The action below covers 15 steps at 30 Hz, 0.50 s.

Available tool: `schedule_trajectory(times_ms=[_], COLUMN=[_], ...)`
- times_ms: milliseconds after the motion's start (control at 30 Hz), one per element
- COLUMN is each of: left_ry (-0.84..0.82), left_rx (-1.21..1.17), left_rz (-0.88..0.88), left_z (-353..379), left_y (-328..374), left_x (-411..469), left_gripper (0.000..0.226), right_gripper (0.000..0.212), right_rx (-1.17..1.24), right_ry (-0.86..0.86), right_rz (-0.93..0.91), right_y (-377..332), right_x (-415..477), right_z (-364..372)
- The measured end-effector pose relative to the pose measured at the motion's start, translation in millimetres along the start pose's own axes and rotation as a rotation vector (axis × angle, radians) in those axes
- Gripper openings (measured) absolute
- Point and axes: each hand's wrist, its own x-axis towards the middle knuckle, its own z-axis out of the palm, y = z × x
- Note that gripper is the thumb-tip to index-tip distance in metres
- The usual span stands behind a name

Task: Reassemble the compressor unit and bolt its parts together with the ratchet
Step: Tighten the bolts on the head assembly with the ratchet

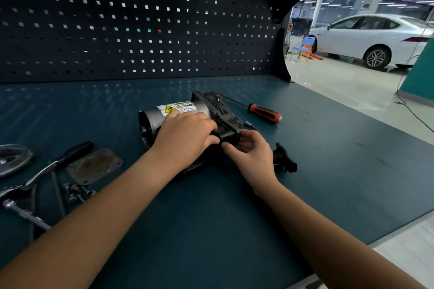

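Fingers (207,124) of the left hand (187,131) curl over the compressor unit (178,110), gripping where its silver motor cylinder meets the black block (229,136) at its near end. The right hand (252,150) pinches that block between thumb and curled fingers. The unit lies on its side in the middle of the teal bench mat (328,147). Well to the left lie the ratchet (47,169), 1 square cover plate (95,165) and loose bolts (77,191). A red-and-black screwdriver (265,113) lies just beyond the unit, and a black bracket (285,158) sits beside the right wrist.
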Motion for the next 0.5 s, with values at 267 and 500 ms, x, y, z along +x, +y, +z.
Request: schedule_trajectory(times_ms=[267,500], left_ry=[-0.188,-0.083], left_rx=[-0.009,0.019], left_rz=[0.09,0.076], left_z=[-12.5,-10.4], left_y=[-5.0,-4.3], left_x=[14.9,6.2], left_gripper=[0.033,0.034], right_gripper=[0.059,0.061], right_rx=[-0.083,-0.012], right_ry=[-0.021,-0.024], right_rz=[-0.052,-0.02], right_y=[1.1,-2.1], right_x=[-3.7,-2.2], right_z=[0.5,-1.1])
